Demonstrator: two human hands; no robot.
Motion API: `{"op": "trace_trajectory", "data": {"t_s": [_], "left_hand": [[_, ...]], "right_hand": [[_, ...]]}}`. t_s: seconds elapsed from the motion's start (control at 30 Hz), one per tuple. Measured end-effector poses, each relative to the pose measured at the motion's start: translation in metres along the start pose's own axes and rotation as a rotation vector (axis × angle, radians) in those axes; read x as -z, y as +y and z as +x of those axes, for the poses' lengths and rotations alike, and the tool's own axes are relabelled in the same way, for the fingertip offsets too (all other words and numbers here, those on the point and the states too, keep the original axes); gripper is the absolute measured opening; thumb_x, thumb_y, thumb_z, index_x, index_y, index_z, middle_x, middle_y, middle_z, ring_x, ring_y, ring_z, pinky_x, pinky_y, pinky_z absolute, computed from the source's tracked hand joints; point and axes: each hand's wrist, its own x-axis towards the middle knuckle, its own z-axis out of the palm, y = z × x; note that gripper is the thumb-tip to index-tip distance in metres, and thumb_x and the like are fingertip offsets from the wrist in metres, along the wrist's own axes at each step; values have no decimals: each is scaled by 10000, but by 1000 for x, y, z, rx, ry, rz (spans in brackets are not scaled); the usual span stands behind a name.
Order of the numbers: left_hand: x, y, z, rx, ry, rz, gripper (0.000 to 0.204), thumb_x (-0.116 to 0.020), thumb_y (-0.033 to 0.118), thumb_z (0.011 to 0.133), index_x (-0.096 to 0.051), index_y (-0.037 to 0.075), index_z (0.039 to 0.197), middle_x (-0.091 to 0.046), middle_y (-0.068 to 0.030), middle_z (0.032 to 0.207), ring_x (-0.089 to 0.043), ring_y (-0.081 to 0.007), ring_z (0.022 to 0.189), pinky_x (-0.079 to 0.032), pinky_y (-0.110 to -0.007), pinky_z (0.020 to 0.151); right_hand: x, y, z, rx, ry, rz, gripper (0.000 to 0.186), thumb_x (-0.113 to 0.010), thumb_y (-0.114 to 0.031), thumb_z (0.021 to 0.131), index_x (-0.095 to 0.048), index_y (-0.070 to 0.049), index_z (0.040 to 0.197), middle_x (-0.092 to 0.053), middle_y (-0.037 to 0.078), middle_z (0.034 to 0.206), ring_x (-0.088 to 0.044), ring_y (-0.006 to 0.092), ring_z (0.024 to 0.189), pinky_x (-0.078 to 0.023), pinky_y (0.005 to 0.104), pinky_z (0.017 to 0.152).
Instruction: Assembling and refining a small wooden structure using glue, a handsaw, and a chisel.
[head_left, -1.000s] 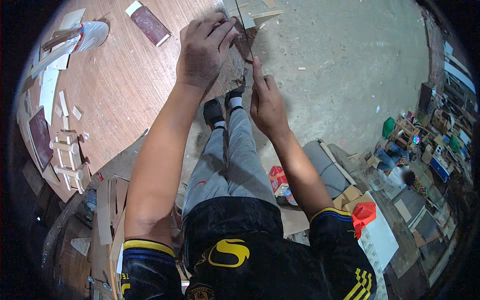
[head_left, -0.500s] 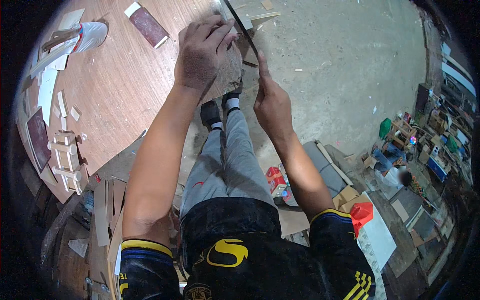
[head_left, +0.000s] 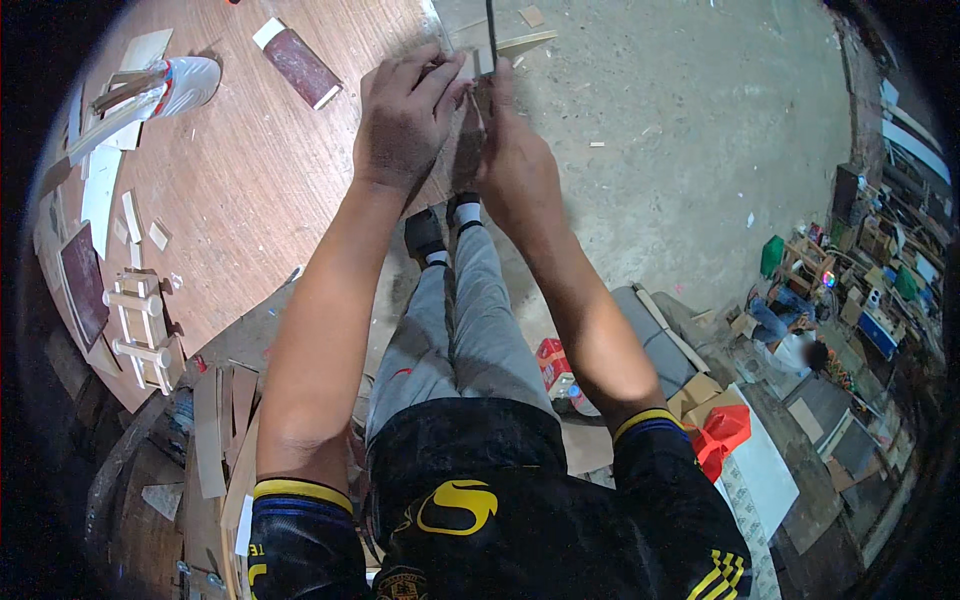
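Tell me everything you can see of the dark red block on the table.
The block is oblong, dark reddish brown on top, scuffed and dusty-looking, with a pale end at the upper left and a thin pale edge at the lower right. It may be wood wrapped in sandpaper, though that is uncertain. It lies flat and slantwise on the wood-grained table, to the left of the left hand and apart from it. Only the table touches it.

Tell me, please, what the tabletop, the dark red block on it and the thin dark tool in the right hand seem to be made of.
Tabletop: probably wood or wood-look board, smooth, with fine grain streaks.
Dark red block: perhaps pale wood wrapped in abrasive paper; matt, dusty face, pale ends.
Thin dark tool: likely metal, being slim and straight; finish unclear.
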Motion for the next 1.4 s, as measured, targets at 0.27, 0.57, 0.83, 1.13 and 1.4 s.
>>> {"op": "trace_trajectory", "data": {"t_s": [0.27, 0.57, 0.83, 1.13, 1.4], "left_hand": [[0, 0, 0, 6, 0, -10, 293, -726, 238, 847, -720, 160, 1130, -644, -22, 1122, -599, -247, 991, -451, -395, 885], [0, 0, -2, 27, -14, -13, 293, -727, 216, 843, -722, 158, 1130, -643, -27, 1114, -601, -260, 989, -455, -392, 877], [-2, -1, -1, 14, 20, -36, 277, -725, 225, 844, -722, 148, 1110, -646, -31, 1119, -602, -256, 990, -450, -393, 884], [-4, -2, -2, 12, 8, 3, 266, -711, 253, 860, -726, 150, 1105, -648, -28, 1108, -602, -245, 970, -450, -385, 872], [-1, 0, 0, 12, 3, -4, 271, -712, 248, 861, -727, 150, 1114, -646, -40, 1091, -610, -251, 990, -463, -377, 883]], "right_hand": [[1, 19, -3, 106, 9, 24, 809, -584, -19, 831, -276, -184, 1560, -612, 203, 833, -620, 408, 723, -508, 501, 651], [-1, 23, -8, 96, -46, 57, 795, -544, 23, 841, -284, -205, 1557, -593, 209, 833, -621, 410, 756, -508, 506, 676], [2, 19, -8, 35, -65, 29, 733, -522, 24, 919, -267, -222, 1561, -660, 222, 988, -655, 408, 875, -524, 459, 738], [3, 18, -9, 59, -57, 16, 737, -525, 26, 918, -263, -217, 1562, -656, 222, 926, -652, 406, 809, -526, 451, 708], [-3, 20, -9, 91, -23, 10, 776, -543, -26, 876, -246, -210, 1569, -607, 209, 790, -620, 416, 724, -503, 516, 664]]}}
